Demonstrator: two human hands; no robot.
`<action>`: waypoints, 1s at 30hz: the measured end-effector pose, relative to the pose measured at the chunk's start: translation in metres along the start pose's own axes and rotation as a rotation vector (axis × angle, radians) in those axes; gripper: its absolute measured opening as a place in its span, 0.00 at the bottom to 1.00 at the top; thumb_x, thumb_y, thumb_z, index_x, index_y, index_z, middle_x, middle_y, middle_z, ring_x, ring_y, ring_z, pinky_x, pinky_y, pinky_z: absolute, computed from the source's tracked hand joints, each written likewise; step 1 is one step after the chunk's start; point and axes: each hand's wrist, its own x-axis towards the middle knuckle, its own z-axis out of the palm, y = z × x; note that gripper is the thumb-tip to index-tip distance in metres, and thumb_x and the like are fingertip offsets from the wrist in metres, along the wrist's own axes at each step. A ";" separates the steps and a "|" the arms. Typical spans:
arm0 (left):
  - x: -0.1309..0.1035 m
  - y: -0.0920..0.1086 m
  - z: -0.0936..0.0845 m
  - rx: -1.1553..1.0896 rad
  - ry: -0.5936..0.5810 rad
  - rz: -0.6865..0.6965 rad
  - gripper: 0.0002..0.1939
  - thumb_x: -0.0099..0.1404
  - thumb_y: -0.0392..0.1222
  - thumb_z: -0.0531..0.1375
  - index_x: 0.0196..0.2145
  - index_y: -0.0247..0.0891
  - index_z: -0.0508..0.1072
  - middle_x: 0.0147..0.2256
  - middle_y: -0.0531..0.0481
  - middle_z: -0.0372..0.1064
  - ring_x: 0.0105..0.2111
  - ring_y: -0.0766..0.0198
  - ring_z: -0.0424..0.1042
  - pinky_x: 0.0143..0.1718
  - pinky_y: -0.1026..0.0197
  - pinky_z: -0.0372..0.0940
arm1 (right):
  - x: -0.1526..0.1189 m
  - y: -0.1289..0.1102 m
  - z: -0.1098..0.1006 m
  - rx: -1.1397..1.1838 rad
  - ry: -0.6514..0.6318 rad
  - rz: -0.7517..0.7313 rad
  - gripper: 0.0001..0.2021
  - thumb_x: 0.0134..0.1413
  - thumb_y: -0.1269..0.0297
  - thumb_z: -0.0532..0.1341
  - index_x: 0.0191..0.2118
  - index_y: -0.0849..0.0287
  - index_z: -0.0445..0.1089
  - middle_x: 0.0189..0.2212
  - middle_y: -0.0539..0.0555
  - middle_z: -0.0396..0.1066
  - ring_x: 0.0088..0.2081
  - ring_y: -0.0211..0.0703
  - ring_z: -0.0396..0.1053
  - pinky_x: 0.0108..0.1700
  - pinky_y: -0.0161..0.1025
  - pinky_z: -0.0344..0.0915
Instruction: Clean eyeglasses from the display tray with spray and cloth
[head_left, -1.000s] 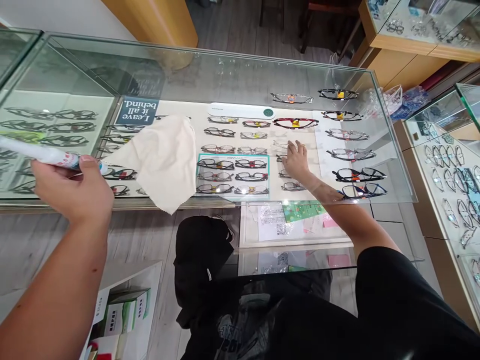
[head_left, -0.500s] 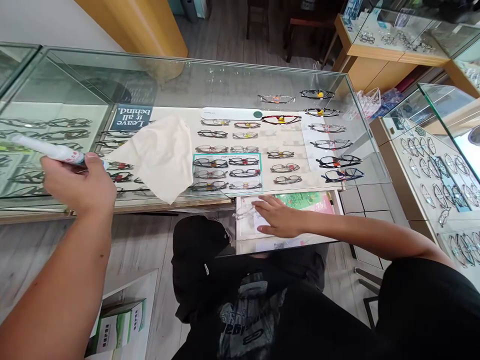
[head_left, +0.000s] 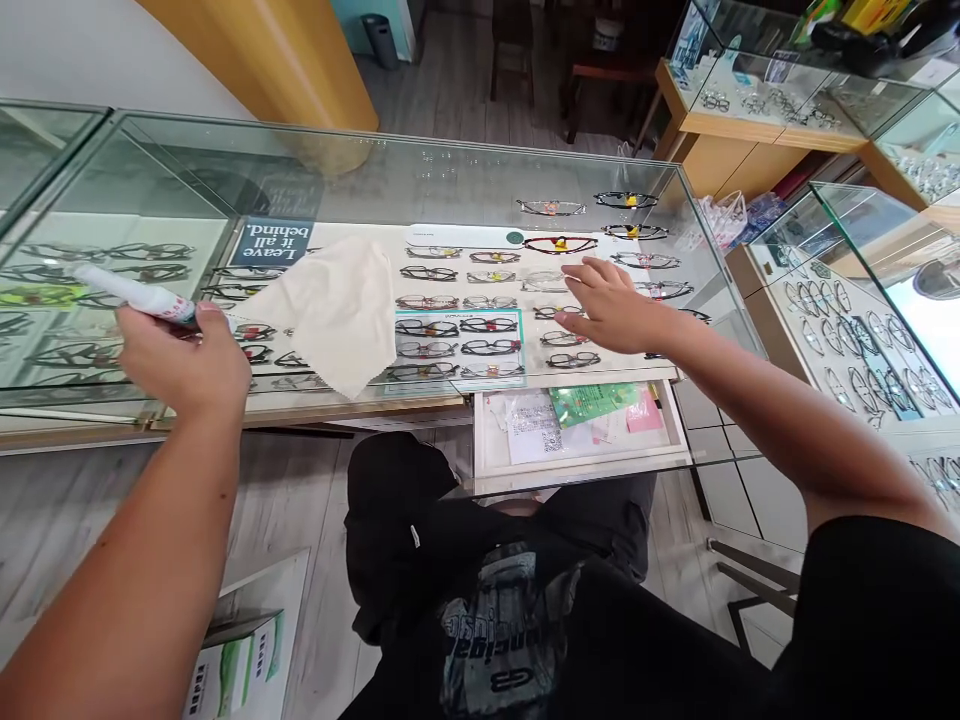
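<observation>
One clear pair (head_left: 544, 282) of glasses, right of centre in the frame, looks like the thing being worked on. Step in hand, as judged: handling that pair in its column of frames; setting down or picking up, can't tell. Next move calls for a light touch on a thin frame: a pinch at one edge if it is to be lifted, a clean release if it is to stay, either way without knocking the neighbours. Neighbours: red pair (head_left: 561, 244) just above it, dark pair (head_left: 547, 313) just below.

Right hand (head_left: 611, 310) lies to the right of the clear pair, palm down, fingers loosely spread, thumb apart; fingertips are at the pair's right end, contact not clear. Over or under the glass, can't tell either.

Left hand (head_left: 184, 365), left of centre, is well apart from the clear pair; it pinches a white tube (head_left: 146, 297) between thumb and fingers, tube tilted toward upper left. Cloth (head_left: 345, 310) lies between the hands on the glass surface (head_left: 397, 138), one corner pointing at the left hand; whether that corner is gripped, can't tell. Drawer (head_left: 486, 450) stands pulled out at lower centre, below the clear pair, papers (head_left: 534, 425) inside.
</observation>
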 end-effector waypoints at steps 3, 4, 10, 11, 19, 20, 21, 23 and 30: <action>0.001 -0.001 0.001 0.012 -0.001 -0.012 0.14 0.63 0.43 0.63 0.40 0.42 0.59 0.46 0.33 0.78 0.48 0.42 0.79 0.60 0.33 0.68 | 0.028 0.027 0.019 -0.045 0.001 0.096 0.41 0.71 0.35 0.45 0.72 0.64 0.61 0.78 0.65 0.49 0.79 0.77 0.37 0.78 0.73 0.36; 0.002 -0.001 0.001 0.017 -0.002 -0.015 0.14 0.63 0.43 0.63 0.40 0.42 0.60 0.46 0.33 0.79 0.47 0.42 0.79 0.60 0.33 0.68 | 0.034 0.033 0.025 -0.049 0.005 0.109 0.42 0.71 0.34 0.45 0.72 0.65 0.61 0.78 0.65 0.49 0.79 0.78 0.37 0.78 0.73 0.36; 0.002 -0.002 0.001 -0.010 0.005 0.005 0.14 0.63 0.42 0.64 0.40 0.42 0.61 0.45 0.36 0.78 0.46 0.46 0.79 0.60 0.39 0.68 | 0.048 0.056 0.043 -0.047 0.023 0.116 0.44 0.71 0.33 0.45 0.73 0.67 0.60 0.79 0.64 0.47 0.78 0.80 0.36 0.77 0.74 0.36; 0.002 -0.002 0.001 -0.010 0.006 0.009 0.14 0.63 0.42 0.63 0.40 0.42 0.61 0.45 0.36 0.78 0.46 0.47 0.79 0.60 0.39 0.68 | 0.048 0.056 0.041 -0.046 0.025 0.112 0.44 0.71 0.33 0.45 0.73 0.67 0.60 0.80 0.64 0.46 0.78 0.80 0.36 0.77 0.75 0.36; 0.006 -0.011 0.005 0.000 0.004 0.013 0.14 0.63 0.43 0.63 0.40 0.42 0.61 0.44 0.36 0.77 0.46 0.45 0.78 0.59 0.37 0.69 | -0.022 -0.051 0.015 0.163 0.004 -0.230 0.38 0.75 0.36 0.42 0.74 0.57 0.61 0.81 0.55 0.44 0.80 0.70 0.38 0.78 0.72 0.43; 0.006 -0.012 0.006 -0.004 0.010 0.020 0.14 0.63 0.43 0.63 0.40 0.41 0.61 0.44 0.35 0.77 0.47 0.45 0.78 0.59 0.37 0.69 | -0.032 -0.069 0.024 0.205 -0.045 -0.316 0.37 0.75 0.37 0.43 0.75 0.57 0.60 0.81 0.55 0.46 0.80 0.67 0.39 0.78 0.69 0.45; 0.007 -0.013 0.007 -0.006 0.014 0.026 0.14 0.63 0.42 0.63 0.40 0.41 0.61 0.45 0.35 0.77 0.48 0.44 0.78 0.58 0.37 0.69 | -0.040 -0.083 0.038 0.236 -0.109 -0.391 0.36 0.76 0.39 0.45 0.75 0.58 0.60 0.80 0.57 0.48 0.80 0.65 0.41 0.78 0.66 0.48; 0.007 -0.014 0.008 -0.001 0.023 0.029 0.13 0.62 0.42 0.62 0.40 0.41 0.61 0.46 0.34 0.77 0.49 0.42 0.78 0.58 0.36 0.69 | -0.047 -0.099 0.078 0.263 -0.264 -0.472 0.36 0.76 0.41 0.48 0.72 0.67 0.63 0.78 0.66 0.52 0.79 0.67 0.46 0.76 0.63 0.55; 0.006 -0.011 0.006 0.021 0.030 0.008 0.13 0.60 0.41 0.63 0.39 0.42 0.61 0.44 0.35 0.78 0.47 0.41 0.79 0.57 0.36 0.71 | 0.015 -0.042 0.197 0.115 -0.118 -0.005 0.34 0.75 0.52 0.51 0.72 0.77 0.59 0.77 0.73 0.52 0.78 0.71 0.46 0.77 0.64 0.49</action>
